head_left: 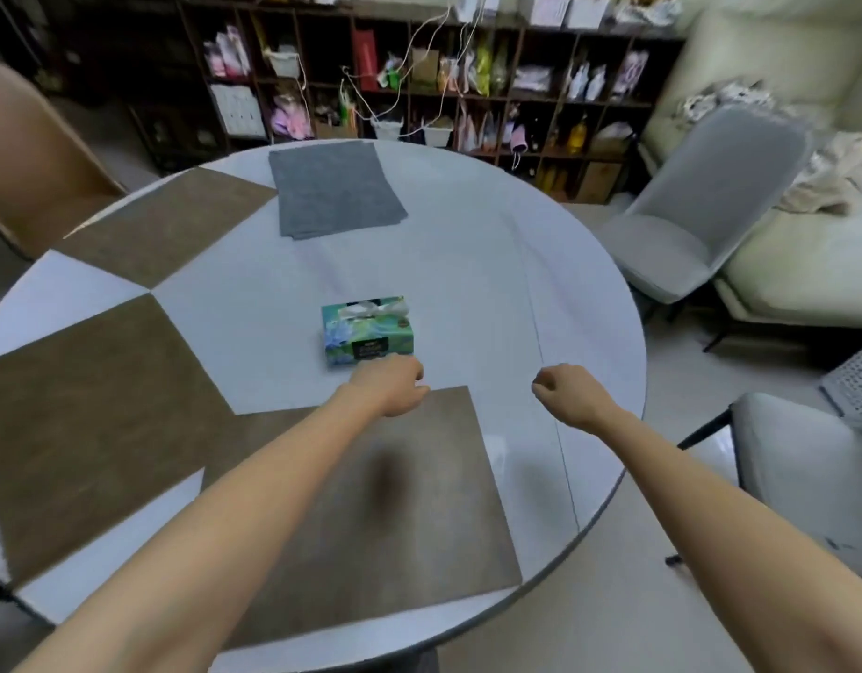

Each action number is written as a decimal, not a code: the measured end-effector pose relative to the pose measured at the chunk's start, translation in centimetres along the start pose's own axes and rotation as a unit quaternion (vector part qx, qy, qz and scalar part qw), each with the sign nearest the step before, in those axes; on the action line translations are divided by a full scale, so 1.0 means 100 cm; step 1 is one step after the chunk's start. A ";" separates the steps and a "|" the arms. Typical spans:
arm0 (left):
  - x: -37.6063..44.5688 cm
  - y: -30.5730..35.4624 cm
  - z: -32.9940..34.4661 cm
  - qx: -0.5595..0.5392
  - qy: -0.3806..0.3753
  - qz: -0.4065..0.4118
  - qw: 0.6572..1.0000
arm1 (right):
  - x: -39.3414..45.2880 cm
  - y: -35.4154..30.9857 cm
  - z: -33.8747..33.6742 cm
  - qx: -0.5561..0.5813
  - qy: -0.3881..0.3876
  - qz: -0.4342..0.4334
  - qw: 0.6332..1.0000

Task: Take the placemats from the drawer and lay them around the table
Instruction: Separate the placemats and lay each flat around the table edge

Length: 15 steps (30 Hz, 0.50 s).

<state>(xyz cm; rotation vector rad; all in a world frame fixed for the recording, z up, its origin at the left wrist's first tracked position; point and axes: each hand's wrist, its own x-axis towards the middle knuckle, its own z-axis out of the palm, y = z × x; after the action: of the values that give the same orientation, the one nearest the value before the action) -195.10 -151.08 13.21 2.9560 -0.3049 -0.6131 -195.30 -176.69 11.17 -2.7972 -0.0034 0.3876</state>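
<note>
Dark cubby shelving (419, 80), grey chairs (701, 206), cream sofa (808, 264), pale floor (613, 624)

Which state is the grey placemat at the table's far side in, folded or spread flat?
Spread flat: the grey placemat lies open on the table, all its corners visible.

My left forearm (254, 478) covers part of the nearest brown placemat (419, 502); the middle brown placemat (79, 405) runs off the left edge. My curled fingers stay hidden; shelf (419, 89) contents blur.

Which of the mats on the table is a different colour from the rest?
The grey mat at the far edge, by the shelves. The other three mats are brown and lie along the left and near sides of the table.
</note>
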 end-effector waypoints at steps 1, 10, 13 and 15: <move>0.017 0.005 -0.010 -0.001 -0.001 0.006 1.000 | 0.010 0.005 -0.011 -0.002 0.003 0.001 1.000; 0.126 0.096 -0.071 0.011 0.029 0.029 0.999 | 0.079 0.076 -0.096 0.029 0.073 -0.006 0.997; 0.156 0.139 -0.075 0.005 0.032 0.027 0.999 | 0.104 0.117 -0.116 0.027 0.072 -0.012 0.997; 0.174 0.169 -0.073 0.002 0.031 0.011 0.999 | 0.119 0.149 -0.125 0.022 0.069 -0.029 0.997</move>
<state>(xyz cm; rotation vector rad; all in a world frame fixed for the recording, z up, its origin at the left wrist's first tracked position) -179.42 -170.86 15.65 2.9646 -0.3340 -0.5173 -181.14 -194.22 14.81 -2.7668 -0.0449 0.1783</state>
